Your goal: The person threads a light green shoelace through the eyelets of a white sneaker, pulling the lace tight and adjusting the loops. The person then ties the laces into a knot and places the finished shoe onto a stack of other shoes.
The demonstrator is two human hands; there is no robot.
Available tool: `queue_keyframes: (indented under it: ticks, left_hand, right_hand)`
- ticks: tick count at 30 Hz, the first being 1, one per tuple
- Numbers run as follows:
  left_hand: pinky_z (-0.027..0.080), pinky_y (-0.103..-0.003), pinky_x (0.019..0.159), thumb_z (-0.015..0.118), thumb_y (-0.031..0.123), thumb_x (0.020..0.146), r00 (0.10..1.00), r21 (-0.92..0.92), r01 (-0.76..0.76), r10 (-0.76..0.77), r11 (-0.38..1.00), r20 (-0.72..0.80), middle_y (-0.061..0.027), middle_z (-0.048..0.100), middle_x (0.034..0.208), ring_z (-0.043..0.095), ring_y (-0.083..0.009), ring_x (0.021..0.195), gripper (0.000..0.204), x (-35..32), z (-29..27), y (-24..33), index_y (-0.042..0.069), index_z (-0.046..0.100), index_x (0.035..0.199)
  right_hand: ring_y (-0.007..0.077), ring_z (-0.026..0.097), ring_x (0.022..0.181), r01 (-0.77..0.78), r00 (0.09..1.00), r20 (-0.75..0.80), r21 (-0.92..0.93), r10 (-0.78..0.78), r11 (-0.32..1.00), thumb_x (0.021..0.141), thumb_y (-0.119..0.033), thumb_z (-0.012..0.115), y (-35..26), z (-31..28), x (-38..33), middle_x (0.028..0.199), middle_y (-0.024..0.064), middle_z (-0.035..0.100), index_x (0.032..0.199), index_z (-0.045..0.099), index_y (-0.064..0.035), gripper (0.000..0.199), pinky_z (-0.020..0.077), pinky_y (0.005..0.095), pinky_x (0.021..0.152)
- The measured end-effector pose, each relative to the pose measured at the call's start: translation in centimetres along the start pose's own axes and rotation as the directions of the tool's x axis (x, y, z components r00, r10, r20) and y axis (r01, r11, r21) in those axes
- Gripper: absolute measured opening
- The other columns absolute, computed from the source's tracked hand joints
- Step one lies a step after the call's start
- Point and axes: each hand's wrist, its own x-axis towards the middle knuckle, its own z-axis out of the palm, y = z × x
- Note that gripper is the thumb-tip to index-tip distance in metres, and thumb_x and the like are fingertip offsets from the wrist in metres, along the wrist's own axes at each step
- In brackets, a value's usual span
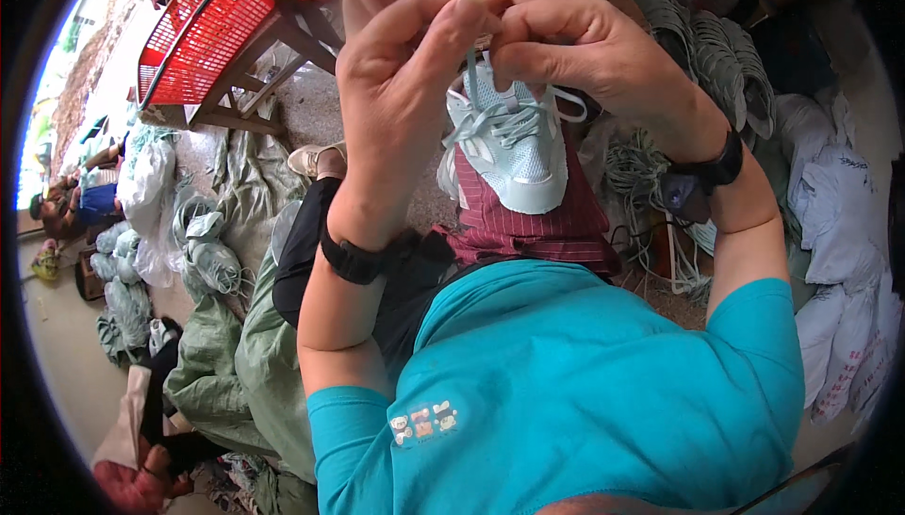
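Observation:
A pale mint sneaker [528, 162] rests on dark red striped cloth [509, 232] over my lap, its toe toward me. Its light shoelace [504, 129] crosses the tongue, and one strand rises to where my fingertips meet above the shoe. My left hand [401, 67] pinches with thumb and forefinger at that strand, the other fingers curled loosely. Thumb and fingers of my right hand [599, 49] are pressed together close beside it, also at the lace. A loop of lace sticks out at the shoe's right. The exact grip is partly hidden behind the fingers.
A red plastic basket [193, 39] stands on a wooden stool [255, 67] at the far left. Bundles of pale shoe parts [731, 67] and tangled laces [636, 171] lie at the right, near white sacks [844, 204]. Green sacks [217, 355] lie at my left; other people sit beyond.

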Motion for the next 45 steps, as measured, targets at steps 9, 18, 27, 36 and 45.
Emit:
queue_keyframes:
  ticks: [9, 18, 27, 36, 45]
  left_hand:
    - [0.044, -0.020, 0.061, 0.055, 0.025, 0.102, 0.847, -0.137, 0.529, -0.531, 0.838, 0.020, -0.0001, 0.066, 0.082, 0.054, -0.0046, 0.067, 0.028, -4.9, -0.1, -3.5, -0.001, 0.067, 0.099]
    - [0.048, -0.021, 0.072, 0.067, 0.017, 0.094, 0.791, -0.106, 0.553, -0.482, 0.826, 0.377, -0.0010, 0.067, 0.096, 0.059, -0.0058, 0.084, 0.023, -2.7, -1.0, -3.8, 0.001, 0.067, 0.110]
    - [0.046, -0.032, 0.085, 0.048, 0.023, 0.104, 0.785, -0.652, 0.514, -0.611, 0.557, 0.097, -0.0066, 0.064, 0.097, 0.059, -0.0155, 0.087, 0.025, -4.1, -1.3, -7.3, 0.004, 0.062, 0.097]
    - [0.039, -0.021, 0.061, 0.052, 0.025, 0.103, 0.729, -0.378, 0.618, -0.683, 0.689, -0.053, -0.0003, 0.060, 0.081, 0.048, -0.0062, 0.067, 0.025, -8.7, -6.2, -9.4, 0.004, 0.065, 0.099]
    - [0.036, -0.019, 0.057, 0.057, 0.027, 0.100, 0.661, -0.008, 0.750, -0.747, 0.662, 0.075, 0.0040, 0.059, 0.080, 0.047, -0.0035, 0.066, 0.027, -10.5, -2.8, -9.6, 0.003, 0.068, 0.094]
  right_hand:
    - [0.0075, 0.064, 0.090, -0.010, 0.998, -0.058, 0.012, 0.011, 1.000, 0.100, -0.022, 0.059, 2.6, -0.1, 0.7, 0.091, 0.0015, 0.069, 0.102, 0.069, -0.0039, 0.021, 0.0515, 0.0248, 0.084]
    - [0.0080, 0.060, 0.085, 0.097, 0.991, 0.104, -0.076, -0.089, 0.992, 0.099, -0.018, 0.060, 1.5, 0.3, -0.1, 0.091, 0.0015, 0.064, 0.096, 0.069, -0.0038, 0.016, 0.0485, 0.0234, 0.077]
    - [0.0052, 0.057, 0.071, 0.001, 0.893, -0.379, 0.541, 0.243, 0.841, 0.101, -0.017, 0.055, 5.4, -1.4, -1.3, 0.092, 0.0032, 0.066, 0.119, 0.061, -0.0036, 0.023, 0.0512, 0.0213, 0.069]
    - [0.0029, 0.055, 0.069, -0.399, 0.863, -0.419, -0.220, 0.283, 0.890, 0.095, -0.011, 0.058, 11.6, -5.1, -6.7, 0.081, -0.0007, 0.065, 0.103, 0.062, -0.0036, 0.012, 0.0440, 0.0190, 0.057]
    - [0.0284, 0.065, 0.071, -0.417, 0.893, -0.428, -0.676, 0.137, 0.608, 0.083, -0.014, 0.063, 11.1, -3.2, -5.8, 0.075, 0.0133, 0.065, 0.089, 0.061, -0.0037, 0.012, 0.0501, 0.0388, 0.065]
